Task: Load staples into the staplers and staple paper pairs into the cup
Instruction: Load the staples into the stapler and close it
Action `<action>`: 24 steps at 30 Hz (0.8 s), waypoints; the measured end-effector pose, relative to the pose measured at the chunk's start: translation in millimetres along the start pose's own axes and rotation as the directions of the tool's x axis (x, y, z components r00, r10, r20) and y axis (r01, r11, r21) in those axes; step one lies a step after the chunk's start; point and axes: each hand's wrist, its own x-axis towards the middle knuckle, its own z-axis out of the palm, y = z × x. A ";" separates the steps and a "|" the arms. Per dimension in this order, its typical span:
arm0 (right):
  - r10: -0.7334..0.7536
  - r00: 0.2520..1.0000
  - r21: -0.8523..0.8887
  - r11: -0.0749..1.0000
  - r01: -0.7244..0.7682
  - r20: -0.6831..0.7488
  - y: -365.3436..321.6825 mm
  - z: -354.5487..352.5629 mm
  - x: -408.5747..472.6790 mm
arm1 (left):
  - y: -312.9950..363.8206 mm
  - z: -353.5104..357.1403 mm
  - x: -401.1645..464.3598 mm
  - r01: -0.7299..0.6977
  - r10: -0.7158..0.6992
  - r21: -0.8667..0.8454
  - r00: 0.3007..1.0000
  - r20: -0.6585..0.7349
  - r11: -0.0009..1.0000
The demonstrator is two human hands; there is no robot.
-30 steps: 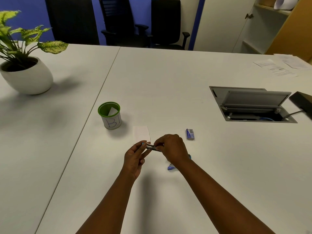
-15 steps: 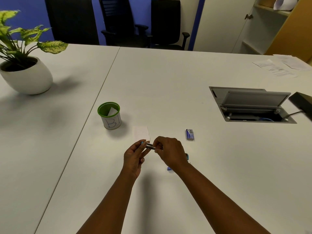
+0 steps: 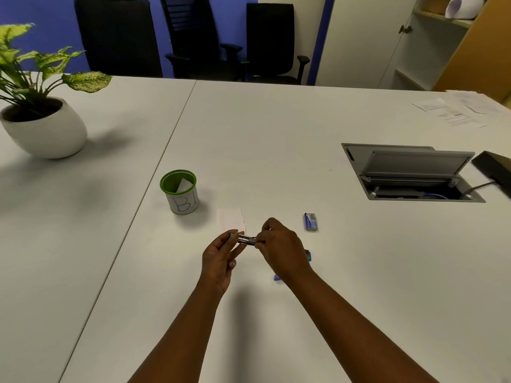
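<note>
Stapler loading under way above the surface's near middle.

Left hand (image 3: 219, 261) and right hand (image 3: 279, 250) each clamp a grip on the small stapler (image 3: 247, 240), apparently mid-load. The cup (image 3: 179, 193) already holds some paper; a paper slip (image 3: 231, 218) and staple box (image 3: 310, 221) wait nearby, so stapling seemingly remains.

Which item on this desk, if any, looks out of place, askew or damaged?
Nothing is spilled or broken. The only oddity is the desk's cable hatch, with its lid propped open. The cup stands upright.
</note>
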 end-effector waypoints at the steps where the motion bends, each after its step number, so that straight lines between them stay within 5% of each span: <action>1: 0.003 1.000 0.003 1.000 -0.003 -0.005 -0.2 -0.4 0.6 | -0.2 -0.1 -0.3 -0.001 0.001 0.001 1.000 0.001 1.000; 9: 0.057 0.988 0.047 0.997 -0.064 0.146 4.7 -6.8 5.1 | -0.5 -0.8 -3.5 -0.003 0.000 0.069 0.999 0.046 0.998; 15: 0.140 0.988 0.254 0.955 -0.151 0.059 5.2 -17.0 4.0 | 2.0 0.2 -4.0 -0.006 0.003 0.059 0.999 0.043 0.998; 24: 0.125 0.987 0.136 0.981 -0.139 0.104 1.7 -22.4 8.3 | 0.0 3.3 -3.8 0.028 -0.028 0.000 0.999 0.043 1.000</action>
